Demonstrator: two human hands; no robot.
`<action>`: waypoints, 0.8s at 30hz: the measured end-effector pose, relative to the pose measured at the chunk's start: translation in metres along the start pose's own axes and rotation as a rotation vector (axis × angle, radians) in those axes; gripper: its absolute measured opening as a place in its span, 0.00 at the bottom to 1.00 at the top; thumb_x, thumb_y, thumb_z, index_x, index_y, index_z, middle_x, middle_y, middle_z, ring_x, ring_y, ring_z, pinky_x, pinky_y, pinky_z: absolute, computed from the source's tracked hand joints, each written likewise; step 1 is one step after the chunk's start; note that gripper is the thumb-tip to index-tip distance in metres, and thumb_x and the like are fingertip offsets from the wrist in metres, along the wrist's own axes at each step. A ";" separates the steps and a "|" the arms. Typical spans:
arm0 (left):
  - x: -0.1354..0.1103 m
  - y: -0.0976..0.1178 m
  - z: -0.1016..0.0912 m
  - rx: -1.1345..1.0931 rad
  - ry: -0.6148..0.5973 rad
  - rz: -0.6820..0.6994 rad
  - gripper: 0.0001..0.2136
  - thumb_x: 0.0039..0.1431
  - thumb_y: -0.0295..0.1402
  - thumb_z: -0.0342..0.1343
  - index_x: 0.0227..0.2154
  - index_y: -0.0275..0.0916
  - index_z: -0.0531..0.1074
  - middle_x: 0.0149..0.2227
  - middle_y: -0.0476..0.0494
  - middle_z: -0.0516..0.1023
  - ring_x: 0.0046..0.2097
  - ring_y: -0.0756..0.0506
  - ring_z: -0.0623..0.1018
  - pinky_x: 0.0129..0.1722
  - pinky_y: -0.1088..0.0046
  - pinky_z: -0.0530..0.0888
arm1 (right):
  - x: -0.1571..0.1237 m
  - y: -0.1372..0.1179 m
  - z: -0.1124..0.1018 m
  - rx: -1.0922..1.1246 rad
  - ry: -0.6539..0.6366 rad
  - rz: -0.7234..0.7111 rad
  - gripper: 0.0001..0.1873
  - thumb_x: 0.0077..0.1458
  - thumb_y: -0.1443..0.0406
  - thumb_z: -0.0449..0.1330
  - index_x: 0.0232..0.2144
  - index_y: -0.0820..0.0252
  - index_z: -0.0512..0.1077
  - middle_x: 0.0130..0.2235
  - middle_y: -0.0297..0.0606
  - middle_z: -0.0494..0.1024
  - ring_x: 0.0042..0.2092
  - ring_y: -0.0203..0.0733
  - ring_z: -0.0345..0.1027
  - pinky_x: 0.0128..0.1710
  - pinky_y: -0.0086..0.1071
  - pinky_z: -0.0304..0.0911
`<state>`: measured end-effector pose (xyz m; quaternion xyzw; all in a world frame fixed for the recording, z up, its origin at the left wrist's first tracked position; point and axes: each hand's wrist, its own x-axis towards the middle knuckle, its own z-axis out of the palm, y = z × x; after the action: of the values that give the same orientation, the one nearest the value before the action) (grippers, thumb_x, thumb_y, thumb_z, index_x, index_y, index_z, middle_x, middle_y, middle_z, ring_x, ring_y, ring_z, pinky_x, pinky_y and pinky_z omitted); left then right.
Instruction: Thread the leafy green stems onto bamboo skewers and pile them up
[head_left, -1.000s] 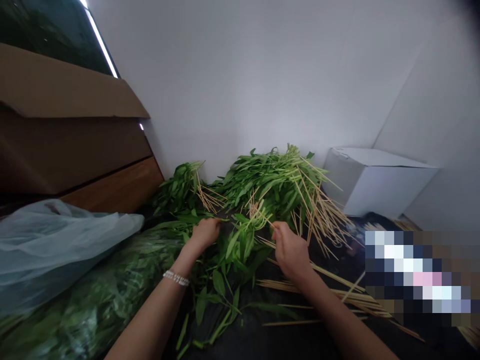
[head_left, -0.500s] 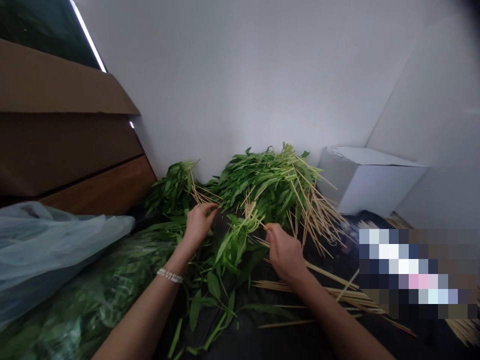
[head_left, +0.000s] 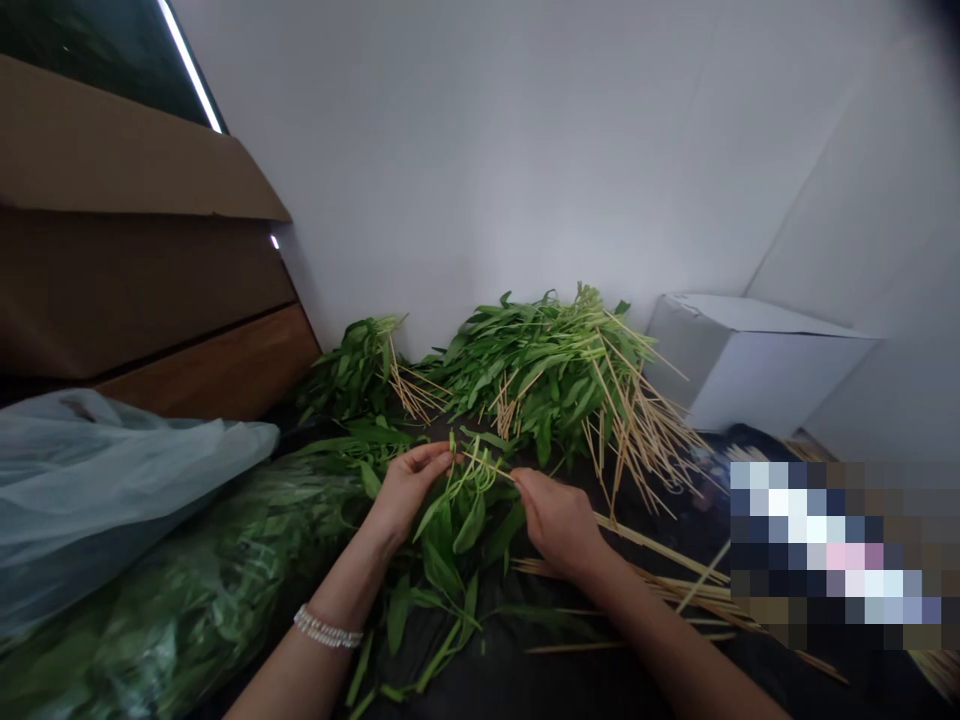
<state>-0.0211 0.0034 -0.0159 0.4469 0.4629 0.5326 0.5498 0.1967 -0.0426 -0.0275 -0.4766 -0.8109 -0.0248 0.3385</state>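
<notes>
While your R hand (head_left: 559, 512) grips the skewer (head_left: 501, 472), its axis slants up-left thru greens (head_left: 471, 522) btwn hands; your L hand (head_left: 412, 483) pinches a stem (head_left: 452, 442). Skewer's R end's hidden in your grip.

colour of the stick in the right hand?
The stick in the right hand is pale tan; best seen in the head view.

The right hand (head_left: 559, 520) grips a wooden skewer (head_left: 501, 471) threaded with leafy green stems (head_left: 471, 482); the left hand (head_left: 409, 487) pinches a stem (head_left: 452, 442) near the skewer's tip. Behind, skewered greens (head_left: 517, 350) lie heaped beside a white box (head_left: 772, 375).
</notes>
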 end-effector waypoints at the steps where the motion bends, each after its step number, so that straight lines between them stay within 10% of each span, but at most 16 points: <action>1: 0.000 0.000 0.000 -0.025 -0.001 -0.016 0.20 0.39 0.40 0.71 0.36 0.36 0.79 0.35 0.41 0.83 0.32 0.49 0.78 0.37 0.73 0.73 | 0.000 0.000 0.001 -0.001 -0.011 0.001 0.14 0.64 0.69 0.44 0.40 0.60 0.70 0.33 0.38 0.77 0.35 0.38 0.72 0.33 0.27 0.59; 24: -0.007 0.007 0.002 -0.049 -0.041 -0.039 0.18 0.40 0.39 0.71 0.35 0.36 0.80 0.34 0.42 0.83 0.32 0.49 0.79 0.35 0.75 0.74 | -0.002 0.000 0.004 -0.073 -0.103 0.033 0.16 0.64 0.69 0.46 0.47 0.57 0.71 0.37 0.37 0.78 0.37 0.39 0.73 0.34 0.27 0.61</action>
<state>-0.0202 -0.0038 -0.0087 0.4350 0.4470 0.5238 0.5802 0.1952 -0.0429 -0.0313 -0.5026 -0.8178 -0.0242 0.2793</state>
